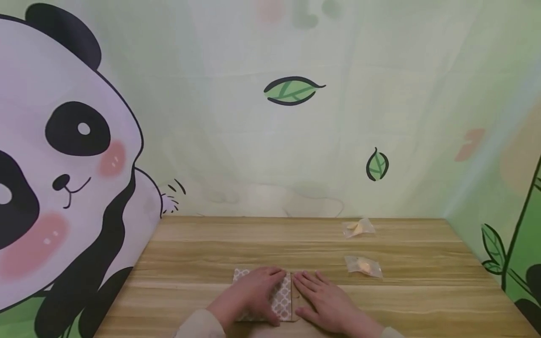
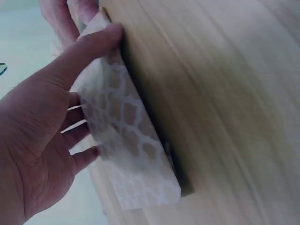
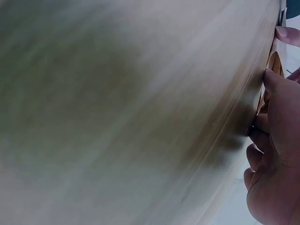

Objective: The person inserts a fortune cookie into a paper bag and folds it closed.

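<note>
A flat paper box or packet (image 1: 282, 300) with a tan-and-white lattice pattern lies near the front of the wooden table. My left hand (image 1: 258, 293) spans it from above, thumb at the near edge and fingers toward the far edge. The left wrist view shows the packet's patterned face (image 2: 129, 122) under that grip, raised a little off the wood along one side. On its right is a plain brown part (image 1: 297, 296), where my right hand (image 1: 325, 303) rests with mostly straight fingers. The right wrist view catches this hand (image 3: 281, 117) only at its edge.
Two small clear-wrapped pieces, pale orange and like fortune cookies, lie right of the hands: one wrapper (image 1: 363, 266) nearer, another wrapper (image 1: 358, 227) toward the back edge. A panda-printed cloth (image 1: 236, 141) stands behind the wooden table (image 1: 190, 263).
</note>
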### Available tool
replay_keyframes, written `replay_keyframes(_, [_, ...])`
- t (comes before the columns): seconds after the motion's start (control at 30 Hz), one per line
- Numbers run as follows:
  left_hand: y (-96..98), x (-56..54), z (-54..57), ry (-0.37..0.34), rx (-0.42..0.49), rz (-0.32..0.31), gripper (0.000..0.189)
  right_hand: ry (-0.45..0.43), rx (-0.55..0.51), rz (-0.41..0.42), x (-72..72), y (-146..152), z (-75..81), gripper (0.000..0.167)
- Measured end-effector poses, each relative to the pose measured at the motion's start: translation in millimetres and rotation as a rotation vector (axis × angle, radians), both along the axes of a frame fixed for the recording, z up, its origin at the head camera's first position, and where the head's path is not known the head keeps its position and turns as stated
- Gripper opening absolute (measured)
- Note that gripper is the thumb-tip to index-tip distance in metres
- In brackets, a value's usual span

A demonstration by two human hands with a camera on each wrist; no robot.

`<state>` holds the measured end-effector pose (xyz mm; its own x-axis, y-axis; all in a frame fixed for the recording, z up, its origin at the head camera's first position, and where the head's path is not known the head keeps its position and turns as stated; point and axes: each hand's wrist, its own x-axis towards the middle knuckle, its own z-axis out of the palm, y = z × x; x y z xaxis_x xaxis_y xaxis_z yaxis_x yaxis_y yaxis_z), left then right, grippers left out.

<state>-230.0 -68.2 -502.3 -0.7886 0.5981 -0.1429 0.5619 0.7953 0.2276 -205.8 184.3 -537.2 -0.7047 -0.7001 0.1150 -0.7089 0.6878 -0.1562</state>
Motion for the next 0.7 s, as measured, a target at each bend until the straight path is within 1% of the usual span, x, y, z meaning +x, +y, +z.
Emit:
replay_keyframes(0.1, [1.0,-0.6,4.6,-0.022,-0.005,0.023,0.109,-0.030,0.009,-0.010,-0.8,-1.6,2.4,0.072])
replay_keyframes(0.23, [0.7,-1.2,5.0,0.000,0.011,0.020,0.104,-0.041,0.024,-0.015,-1.6,-2.7,3.6,0.073])
replay_keyframes(0.33, [-1.1,-2.4,0.8,0.005,0.058,0.024,0.101,-0.036,0.022,-0.016,-1.4,-2.4,3.5,0.073])
replay_keyframes(0.5, [-5.6,-4.1,-8.2,-0.017,0.159,0.036,0.098,-0.012,0.012,-0.017,-0.7,-1.2,1.7,0.069])
replay_keyframes(0.57, [-6.6,-5.1,-11.8,-0.030,0.204,0.045,0.097,0.007,0.014,-0.012,-0.8,0.4,1.8,0.066])
replay_keyframes(0.7, [-9.3,-5.7,-17.5,-0.059,0.282,0.081,0.097,0.065,0.015,0.008,-0.4,4.1,3.6,0.061])
